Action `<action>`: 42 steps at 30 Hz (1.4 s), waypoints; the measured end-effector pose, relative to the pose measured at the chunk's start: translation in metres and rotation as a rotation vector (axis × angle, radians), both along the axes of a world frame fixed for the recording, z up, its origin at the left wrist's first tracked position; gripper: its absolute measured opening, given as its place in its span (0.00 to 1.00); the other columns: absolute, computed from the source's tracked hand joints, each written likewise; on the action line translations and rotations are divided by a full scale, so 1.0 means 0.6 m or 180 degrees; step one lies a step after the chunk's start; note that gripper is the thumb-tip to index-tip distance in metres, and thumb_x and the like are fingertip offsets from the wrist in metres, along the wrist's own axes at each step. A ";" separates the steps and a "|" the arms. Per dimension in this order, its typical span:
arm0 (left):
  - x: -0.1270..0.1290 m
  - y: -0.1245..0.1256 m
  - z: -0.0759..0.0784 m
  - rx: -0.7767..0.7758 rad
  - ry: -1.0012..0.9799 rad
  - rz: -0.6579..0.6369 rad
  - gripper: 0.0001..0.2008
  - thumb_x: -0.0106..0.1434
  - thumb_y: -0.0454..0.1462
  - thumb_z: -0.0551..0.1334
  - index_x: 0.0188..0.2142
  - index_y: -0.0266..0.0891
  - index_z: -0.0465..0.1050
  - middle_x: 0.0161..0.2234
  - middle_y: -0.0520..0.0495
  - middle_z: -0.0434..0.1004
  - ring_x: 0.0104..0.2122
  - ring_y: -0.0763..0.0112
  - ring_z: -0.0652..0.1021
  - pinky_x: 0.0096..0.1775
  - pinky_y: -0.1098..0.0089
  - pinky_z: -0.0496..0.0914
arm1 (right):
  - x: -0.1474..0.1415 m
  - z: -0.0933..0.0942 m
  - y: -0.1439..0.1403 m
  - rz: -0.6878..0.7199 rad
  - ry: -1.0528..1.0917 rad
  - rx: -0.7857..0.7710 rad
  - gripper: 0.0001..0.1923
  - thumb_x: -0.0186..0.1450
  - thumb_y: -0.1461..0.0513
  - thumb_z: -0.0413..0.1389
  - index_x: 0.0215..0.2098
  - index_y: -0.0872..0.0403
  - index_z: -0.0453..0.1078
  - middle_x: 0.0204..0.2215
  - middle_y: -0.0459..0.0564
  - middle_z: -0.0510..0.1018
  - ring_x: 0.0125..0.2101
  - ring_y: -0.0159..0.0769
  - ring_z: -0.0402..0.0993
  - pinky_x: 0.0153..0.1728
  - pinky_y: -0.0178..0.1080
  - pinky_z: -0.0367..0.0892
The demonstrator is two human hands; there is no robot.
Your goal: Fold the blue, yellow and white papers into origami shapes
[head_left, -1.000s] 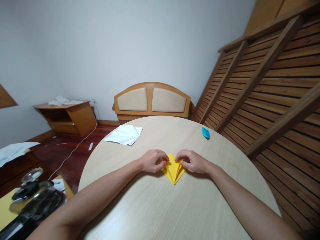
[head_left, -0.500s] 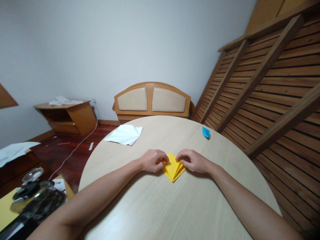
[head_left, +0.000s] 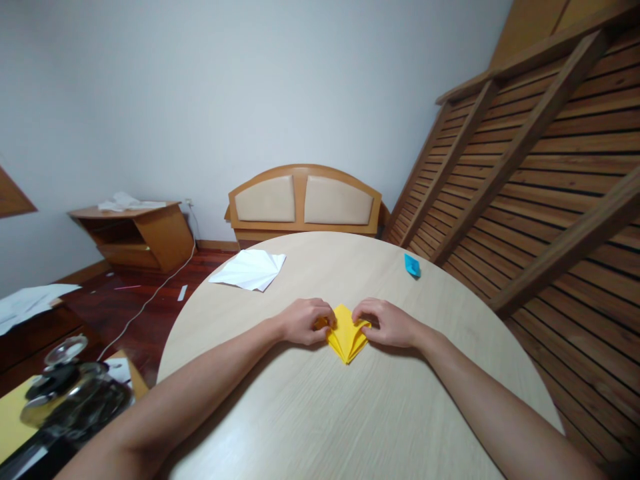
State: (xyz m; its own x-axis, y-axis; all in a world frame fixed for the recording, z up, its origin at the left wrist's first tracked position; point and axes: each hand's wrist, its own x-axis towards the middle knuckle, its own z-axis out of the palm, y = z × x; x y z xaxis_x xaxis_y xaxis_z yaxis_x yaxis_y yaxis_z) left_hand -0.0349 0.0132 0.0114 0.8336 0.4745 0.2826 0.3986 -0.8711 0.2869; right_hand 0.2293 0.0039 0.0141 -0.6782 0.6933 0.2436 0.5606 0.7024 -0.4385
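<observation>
I have the yellow paper (head_left: 346,333) between my two hands, lying on the light wooden counter (head_left: 320,420), about midway between its left and right edges and well in from the far edge. It is folded into a kite-like diamond, one point toward the far edge and the other toward me. Layered folds fan out from the point nearest me, and a flap stands slightly raised on the right.

My left hand (head_left: 306,322) is at the paper's left corner, its fingers (head_left: 327,316) curled and pinching that corner against the thumb. My right hand (head_left: 390,323) mirrors it, pinching the right corner the same way. The fingertips of the two hands are apart, with the flat yellow middle showing between them. Both forearms reach in over the counter from my side.

Toward the far left, a creased white sheet (head_left: 250,269) lies with its left tip at the counter's edge. A small folded blue paper (head_left: 413,266) sits close to the far right edge, well apart from my right hand. Beyond the far edge is a headboard (head_left: 300,177) with two cream panels; beyond the right edge, a slatted wooden frame (head_left: 555,140) stands tilted.
</observation>
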 end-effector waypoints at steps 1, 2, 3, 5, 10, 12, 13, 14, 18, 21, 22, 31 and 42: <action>0.000 0.001 -0.001 0.0006 0.0003 0.0021 0.10 0.59 0.33 0.59 0.40 0.39 0.74 0.39 0.46 0.80 0.40 0.64 0.78 0.44 0.68 0.71 | -0.001 0.001 -0.001 0.0019 -0.0008 0.0027 0.11 0.57 0.68 0.57 0.38 0.53 0.75 0.36 0.49 0.79 0.37 0.39 0.74 0.41 0.39 0.67; 0.000 0.001 -0.002 0.0002 0.0009 0.0050 0.10 0.60 0.33 0.59 0.41 0.40 0.74 0.40 0.46 0.80 0.40 0.64 0.78 0.44 0.68 0.71 | -0.002 0.002 -0.002 0.0035 -0.0008 0.0048 0.11 0.57 0.67 0.58 0.38 0.52 0.74 0.37 0.49 0.79 0.38 0.39 0.74 0.42 0.39 0.67; 0.000 0.002 -0.002 -0.0007 0.0015 0.0092 0.10 0.60 0.34 0.58 0.41 0.40 0.74 0.40 0.46 0.80 0.40 0.65 0.78 0.44 0.68 0.71 | -0.003 0.002 -0.003 0.0049 0.0000 0.0063 0.10 0.57 0.67 0.58 0.38 0.52 0.74 0.37 0.49 0.78 0.38 0.39 0.74 0.43 0.40 0.67; 0.000 0.002 -0.002 -0.0027 0.0025 0.0177 0.10 0.61 0.34 0.58 0.41 0.40 0.74 0.41 0.46 0.80 0.40 0.65 0.79 0.44 0.68 0.71 | -0.003 0.003 -0.003 0.0073 0.0025 0.0081 0.09 0.57 0.68 0.57 0.36 0.52 0.73 0.36 0.49 0.78 0.39 0.40 0.74 0.44 0.40 0.66; 0.001 0.000 0.001 -0.0021 -0.0074 0.0375 0.09 0.61 0.34 0.58 0.41 0.40 0.73 0.39 0.46 0.80 0.38 0.66 0.79 0.42 0.69 0.71 | 0.001 0.000 0.001 -0.0003 0.0023 0.0126 0.07 0.58 0.68 0.56 0.34 0.53 0.71 0.35 0.49 0.78 0.35 0.39 0.73 0.41 0.39 0.66; 0.001 -0.001 0.000 -0.0009 -0.0153 0.0496 0.09 0.61 0.34 0.58 0.41 0.40 0.73 0.39 0.47 0.80 0.38 0.66 0.79 0.42 0.69 0.71 | 0.004 0.000 0.002 -0.0070 -0.0012 0.0133 0.07 0.58 0.68 0.55 0.34 0.52 0.70 0.34 0.49 0.78 0.34 0.38 0.72 0.39 0.38 0.65; 0.001 -0.001 0.000 -0.0001 -0.0179 0.0558 0.09 0.60 0.34 0.58 0.41 0.40 0.73 0.39 0.47 0.80 0.38 0.66 0.79 0.43 0.68 0.71 | 0.005 0.000 0.002 -0.0102 -0.0038 0.0124 0.07 0.58 0.68 0.55 0.33 0.52 0.70 0.34 0.48 0.78 0.34 0.38 0.72 0.38 0.37 0.65; 0.001 -0.001 -0.001 0.0008 -0.0193 0.0622 0.10 0.60 0.34 0.58 0.41 0.40 0.72 0.39 0.47 0.80 0.38 0.66 0.79 0.42 0.68 0.71 | 0.005 0.000 0.002 -0.0136 -0.0069 0.0112 0.06 0.58 0.68 0.54 0.33 0.52 0.69 0.33 0.48 0.78 0.33 0.37 0.72 0.37 0.37 0.64; 0.002 0.001 -0.005 0.0037 -0.0192 0.0882 0.08 0.60 0.34 0.58 0.40 0.40 0.72 0.37 0.48 0.80 0.34 0.67 0.79 0.38 0.69 0.70 | 0.006 0.002 0.002 -0.0275 -0.0163 0.0092 0.04 0.60 0.67 0.53 0.33 0.52 0.68 0.31 0.47 0.76 0.31 0.36 0.71 0.34 0.36 0.62; 0.005 0.000 -0.006 0.0057 -0.0241 0.1065 0.07 0.61 0.34 0.57 0.38 0.40 0.71 0.34 0.48 0.80 0.30 0.69 0.78 0.33 0.71 0.68 | 0.003 0.001 0.003 -0.0432 -0.0160 0.0103 0.02 0.64 0.64 0.52 0.34 0.52 0.67 0.31 0.48 0.76 0.31 0.37 0.71 0.33 0.36 0.60; 0.005 0.000 -0.005 0.0056 -0.0271 0.1120 0.06 0.62 0.35 0.56 0.38 0.40 0.70 0.34 0.48 0.80 0.29 0.69 0.78 0.32 0.71 0.68 | 0.002 0.000 0.003 -0.0491 -0.0143 0.0106 0.03 0.65 0.62 0.52 0.35 0.52 0.67 0.31 0.48 0.76 0.31 0.37 0.71 0.33 0.36 0.60; 0.014 -0.003 -0.006 -0.0135 -0.0401 0.1487 0.05 0.64 0.39 0.59 0.38 0.40 0.68 0.32 0.48 0.79 0.28 0.69 0.77 0.32 0.70 0.67 | -0.016 -0.007 0.001 -0.0762 0.0033 0.0073 0.07 0.70 0.56 0.50 0.38 0.52 0.65 0.33 0.48 0.78 0.31 0.37 0.73 0.31 0.35 0.59; 0.024 0.004 -0.021 -0.0328 -0.0723 0.1993 0.04 0.60 0.35 0.61 0.36 0.41 0.69 0.31 0.51 0.77 0.29 0.68 0.76 0.31 0.71 0.64 | -0.026 -0.014 0.003 -0.0936 0.0220 -0.0034 0.06 0.68 0.57 0.53 0.41 0.50 0.66 0.35 0.50 0.81 0.34 0.40 0.78 0.34 0.37 0.64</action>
State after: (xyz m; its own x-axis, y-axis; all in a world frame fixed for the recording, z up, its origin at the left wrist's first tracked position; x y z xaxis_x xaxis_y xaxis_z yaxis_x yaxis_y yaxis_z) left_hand -0.0207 0.0155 -0.0011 0.3176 0.8829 0.3458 0.7394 -0.4590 0.4925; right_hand 0.2139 0.0056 0.0055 -0.4299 0.8604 0.2737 0.7080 0.5093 -0.4892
